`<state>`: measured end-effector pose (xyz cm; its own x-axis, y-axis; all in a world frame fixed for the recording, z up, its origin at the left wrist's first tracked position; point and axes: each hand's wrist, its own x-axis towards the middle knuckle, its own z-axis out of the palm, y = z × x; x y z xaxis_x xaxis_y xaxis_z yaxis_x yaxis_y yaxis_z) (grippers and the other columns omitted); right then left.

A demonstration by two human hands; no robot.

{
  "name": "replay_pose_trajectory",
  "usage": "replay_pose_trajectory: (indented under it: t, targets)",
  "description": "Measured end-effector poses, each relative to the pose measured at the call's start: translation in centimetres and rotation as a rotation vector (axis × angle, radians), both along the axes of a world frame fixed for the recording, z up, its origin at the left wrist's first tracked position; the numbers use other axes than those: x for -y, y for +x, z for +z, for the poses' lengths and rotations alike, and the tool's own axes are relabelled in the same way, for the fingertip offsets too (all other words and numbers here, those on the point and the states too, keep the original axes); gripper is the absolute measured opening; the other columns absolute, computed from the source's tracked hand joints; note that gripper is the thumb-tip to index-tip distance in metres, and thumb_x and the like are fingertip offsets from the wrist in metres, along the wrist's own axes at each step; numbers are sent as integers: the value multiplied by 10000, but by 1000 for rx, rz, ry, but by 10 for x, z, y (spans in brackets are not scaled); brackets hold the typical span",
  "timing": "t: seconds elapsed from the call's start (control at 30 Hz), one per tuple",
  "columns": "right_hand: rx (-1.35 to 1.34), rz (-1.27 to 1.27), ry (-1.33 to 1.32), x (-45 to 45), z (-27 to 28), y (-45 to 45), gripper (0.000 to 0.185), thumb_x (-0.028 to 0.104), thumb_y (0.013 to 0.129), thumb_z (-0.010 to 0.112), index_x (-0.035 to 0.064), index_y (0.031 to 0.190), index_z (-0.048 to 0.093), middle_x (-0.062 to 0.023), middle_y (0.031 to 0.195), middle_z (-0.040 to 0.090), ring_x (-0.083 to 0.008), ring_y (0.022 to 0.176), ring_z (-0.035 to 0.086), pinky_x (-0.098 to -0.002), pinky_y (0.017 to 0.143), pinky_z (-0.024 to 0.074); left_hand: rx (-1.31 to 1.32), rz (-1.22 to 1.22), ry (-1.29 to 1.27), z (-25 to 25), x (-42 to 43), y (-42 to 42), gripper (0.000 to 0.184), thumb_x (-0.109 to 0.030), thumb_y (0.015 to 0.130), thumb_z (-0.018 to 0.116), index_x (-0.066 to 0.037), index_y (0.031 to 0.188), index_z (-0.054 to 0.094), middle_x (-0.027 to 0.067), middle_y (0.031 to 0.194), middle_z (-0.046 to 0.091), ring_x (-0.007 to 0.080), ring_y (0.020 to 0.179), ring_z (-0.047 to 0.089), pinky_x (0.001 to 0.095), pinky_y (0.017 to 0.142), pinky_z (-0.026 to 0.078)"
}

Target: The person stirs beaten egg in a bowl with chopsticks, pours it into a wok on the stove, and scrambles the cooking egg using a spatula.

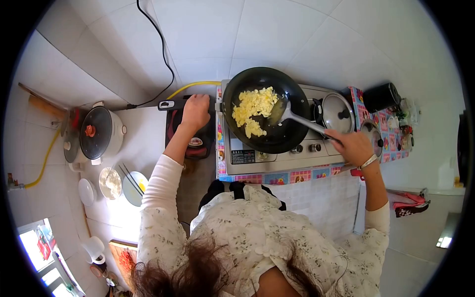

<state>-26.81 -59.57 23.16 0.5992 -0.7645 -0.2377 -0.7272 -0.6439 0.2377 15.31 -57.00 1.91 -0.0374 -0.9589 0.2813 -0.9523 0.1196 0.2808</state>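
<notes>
Two firm grasps serve you, left hand (196, 112) around the handle (171, 104) and right hand (353, 147) around the spatula (308, 123), so brace the wok (277, 142) at the left edge of the stove (282, 162) and slide the blade (286, 115) flat beneath the egg (255, 105) inside.

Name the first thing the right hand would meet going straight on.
Beyond the spatula it holds, the right hand would likely meet the rim of the wok; height is unclear, so it might pass above.

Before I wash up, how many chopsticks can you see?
2 chopsticks, both across the bowl nearest the left sleeve. The sleeve may hide others.
</notes>
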Motion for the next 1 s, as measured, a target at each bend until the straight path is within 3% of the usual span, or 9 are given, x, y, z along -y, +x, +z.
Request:
replay_pose_trajectory:
  t: [0.13,0.27,0.4,0.43,0.53,0.67,0.83,0.93,1.0]
  targets:
    - [-10,222,-60,44,4,-6,287,295,813,596,310,1099,598,-63,574,568,-266,531,570,-393,487,425,0,0,-34,-4,1,0,165,23,596,561,-38,738,502,148,772,563,318,825,557,390,825,426]
    - [-68,250,60,81,-4,10,279,286,815,590,294,1093,602,-87,602,584,-296,567,575,-421,529,447,1,10,-75,-7,2,0,162,24,595,560,-36,734,502,151,768,564,319,819,556,388,813,429]
    - [166,119,423,97,-21,9,267,266,826,566,237,1088,610,-143,709,620,-348,652,587,-435,624,473,-26,8,-77,-8,1,0,158,24,596,564,-36,731,508,150,772,568,315,817,559,383,810,433]
    - [58,30,449,86,-10,18,266,253,822,566,225,1083,611,-162,718,611,-352,659,584,-435,631,471,-23,22,-60,-4,2,-1,158,25,596,564,-36,731,511,149,776,568,313,822,560,381,811,434]
    - [78,-13,435,75,-8,19,268,250,815,577,232,1080,614,-156,710,609,-350,659,582,-438,630,470,-17,24,-24,1,-1,-5,160,27,594,566,-36,734,519,146,788,571,311,837,561,376,817,435]
    - [30,136,331,65,2,22,272,282,811,590,262,1081,621,-112,689,620,-328,650,591,-430,606,470,4,34,-32,-4,0,-1,169,25,595,569,-34,749,532,145,804,574,311,856,560,373,832,432]
    - [17,278,33,85,5,25,274,268,799,611,298,1071,626,-103,592,571,-304,559,567,-409,525,445,15,35,-42,-10,0,-2,166,16,600,569,-33,757,542,144,807,579,303,870,564,376,844,428]
    - [61,398,105,119,-20,20,286,262,800,609,296,1084,617,-114,590,566,-313,562,566,-416,519,443,51,47,-12,-3,4,-2,160,13,602,568,-33,753,546,141,804,581,297,879,567,379,848,426]
    - [84,343,278,136,-20,16,285,254,816,592,280,1100,606,-129,607,573,-333,582,567,-433,540,447,82,87,1,-4,1,-6,157,13,604,566,-36,752,548,138,801,582,294,886,569,378,851,425]
